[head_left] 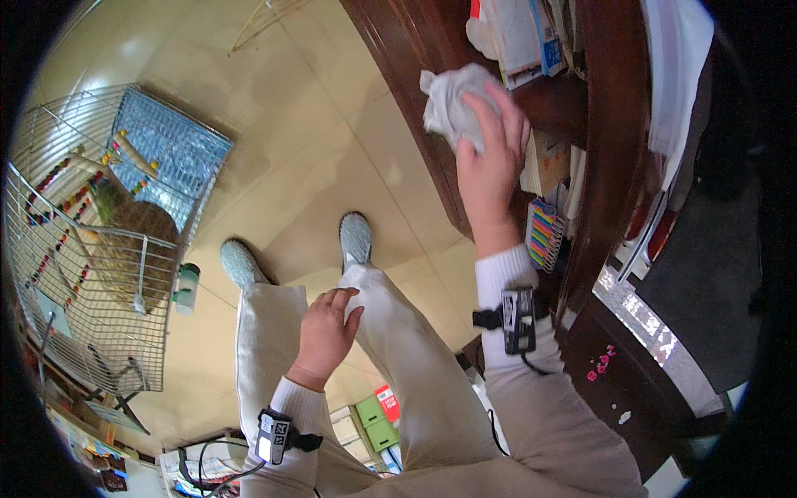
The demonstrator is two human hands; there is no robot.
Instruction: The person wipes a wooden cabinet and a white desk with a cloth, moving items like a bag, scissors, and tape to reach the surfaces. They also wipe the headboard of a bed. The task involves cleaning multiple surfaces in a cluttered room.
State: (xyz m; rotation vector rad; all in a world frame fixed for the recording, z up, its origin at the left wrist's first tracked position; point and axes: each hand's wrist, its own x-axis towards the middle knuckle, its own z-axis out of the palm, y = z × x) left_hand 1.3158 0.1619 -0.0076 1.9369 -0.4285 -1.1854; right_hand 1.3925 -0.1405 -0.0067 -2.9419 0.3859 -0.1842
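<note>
A crumpled white cloth (448,101) is gripped in my right hand (491,166), which reaches far and to the right. The cloth lies against or just over the dark brown wooden shelf unit (407,50); whether it touches cannot be made out. My fingers spread over its top with the thumb along the near side. My left hand (325,334) is lower, over my knee and trouser leg (374,311). Its fingers are loosely bent with the thumb apart, and it holds nothing.
At the left stands a wire cage (154,349) with bead strings and a drinking bottle (187,290) on its side. Books and papers (510,37) and a rainbow-coloured spiral notebook (544,235) fill the shelves at right. Green boxes (376,422) lie behind my legs.
</note>
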